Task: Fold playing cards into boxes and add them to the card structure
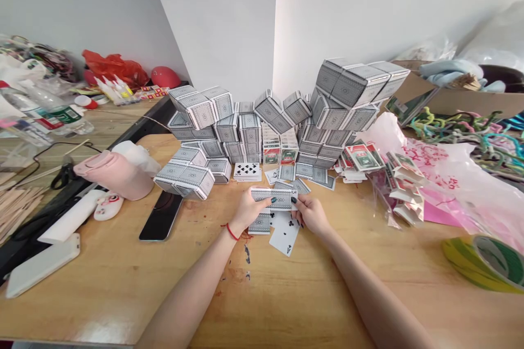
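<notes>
My left hand (246, 209) and my right hand (311, 212) meet over the middle of the wooden table (123, 278). Between them they pinch a small stack of playing cards (275, 198), backs up, one hand at each end. Beneath the hands lie loose cards, among them a face-up ace of clubs (285, 235) and a face-down card (260, 223). A red string circles my left wrist. Just beyond stands a face-up deck showing spades (247, 170).
A wall of grey-backed card packs (286, 120) rises behind. A pink bottle (117, 173), a black phone (161, 215) and white cases lie at left. Opened red-green card boxes (364, 157), a pink plastic bag (442, 174) and a tape roll (487, 262) lie at right.
</notes>
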`<state>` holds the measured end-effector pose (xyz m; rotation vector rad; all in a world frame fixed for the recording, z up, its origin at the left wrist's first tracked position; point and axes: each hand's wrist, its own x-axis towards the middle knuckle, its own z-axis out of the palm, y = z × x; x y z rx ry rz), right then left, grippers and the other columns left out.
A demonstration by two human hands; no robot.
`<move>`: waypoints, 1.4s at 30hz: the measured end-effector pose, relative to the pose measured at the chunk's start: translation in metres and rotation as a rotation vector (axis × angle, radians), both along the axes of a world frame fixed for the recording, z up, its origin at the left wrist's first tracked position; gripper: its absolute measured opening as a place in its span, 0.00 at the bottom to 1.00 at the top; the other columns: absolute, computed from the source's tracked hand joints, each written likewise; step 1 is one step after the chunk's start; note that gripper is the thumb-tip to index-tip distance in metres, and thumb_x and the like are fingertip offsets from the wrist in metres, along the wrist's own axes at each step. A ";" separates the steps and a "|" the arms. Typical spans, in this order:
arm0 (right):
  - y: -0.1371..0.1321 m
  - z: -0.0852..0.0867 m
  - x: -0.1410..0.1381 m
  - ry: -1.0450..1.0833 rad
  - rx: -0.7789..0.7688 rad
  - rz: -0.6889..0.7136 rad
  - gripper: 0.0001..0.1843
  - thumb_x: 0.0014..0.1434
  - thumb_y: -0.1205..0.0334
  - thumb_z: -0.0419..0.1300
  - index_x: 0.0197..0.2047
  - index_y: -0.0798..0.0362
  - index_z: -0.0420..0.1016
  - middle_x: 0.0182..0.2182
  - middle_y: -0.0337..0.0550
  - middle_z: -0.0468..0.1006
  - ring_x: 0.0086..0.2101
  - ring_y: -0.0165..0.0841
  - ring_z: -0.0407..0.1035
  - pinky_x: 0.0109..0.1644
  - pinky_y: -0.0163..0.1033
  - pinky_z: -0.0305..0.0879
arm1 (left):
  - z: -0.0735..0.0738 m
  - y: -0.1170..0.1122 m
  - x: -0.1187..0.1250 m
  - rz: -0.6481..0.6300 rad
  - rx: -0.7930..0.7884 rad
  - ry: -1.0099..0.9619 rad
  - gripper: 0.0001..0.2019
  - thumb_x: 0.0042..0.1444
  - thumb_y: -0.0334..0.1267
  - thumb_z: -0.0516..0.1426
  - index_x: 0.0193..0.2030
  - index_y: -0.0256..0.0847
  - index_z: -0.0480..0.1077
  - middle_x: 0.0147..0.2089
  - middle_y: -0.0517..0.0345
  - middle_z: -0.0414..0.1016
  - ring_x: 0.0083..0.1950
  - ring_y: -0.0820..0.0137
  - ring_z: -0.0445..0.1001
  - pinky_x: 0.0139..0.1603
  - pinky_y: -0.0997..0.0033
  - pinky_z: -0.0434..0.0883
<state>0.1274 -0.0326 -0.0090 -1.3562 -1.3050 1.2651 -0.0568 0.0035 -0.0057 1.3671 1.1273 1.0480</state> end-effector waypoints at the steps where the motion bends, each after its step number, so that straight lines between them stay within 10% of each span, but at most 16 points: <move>1: 0.000 -0.001 0.000 0.003 -0.003 -0.002 0.23 0.52 0.45 0.51 0.16 0.52 0.62 0.07 0.35 0.62 0.08 0.25 0.53 0.11 0.31 0.46 | 0.001 0.000 0.000 0.003 -0.003 -0.001 0.16 0.40 0.40 0.63 0.37 0.36 0.67 0.37 0.53 0.74 0.39 0.65 0.72 0.41 0.65 0.68; 31: 0.000 -0.003 -0.009 0.134 0.098 -0.084 0.17 0.49 0.46 0.58 0.24 0.52 0.64 0.16 0.33 0.63 0.16 0.25 0.56 0.19 0.31 0.52 | 0.003 -0.003 0.003 0.120 -0.063 -0.142 0.18 0.39 0.41 0.63 0.38 0.37 0.66 0.35 0.56 0.73 0.36 0.68 0.72 0.39 0.69 0.67; 38: 0.004 -0.003 -0.002 0.395 -0.038 -0.064 0.16 0.49 0.47 0.58 0.28 0.52 0.63 0.17 0.35 0.68 0.17 0.26 0.60 0.19 0.31 0.53 | 0.010 -0.007 -0.008 -0.243 -0.080 -0.129 0.15 0.43 0.49 0.58 0.21 0.37 0.68 0.22 0.60 0.68 0.27 0.70 0.67 0.29 0.72 0.63; 42: 0.002 0.000 -0.001 0.417 -0.063 -0.014 0.16 0.47 0.49 0.60 0.28 0.53 0.64 0.14 0.33 0.66 0.14 0.24 0.55 0.17 0.30 0.50 | 0.016 -0.010 -0.008 -0.362 -0.223 -0.274 0.27 0.45 0.62 0.49 0.29 0.37 0.72 0.28 0.52 0.73 0.34 0.64 0.71 0.35 0.67 0.66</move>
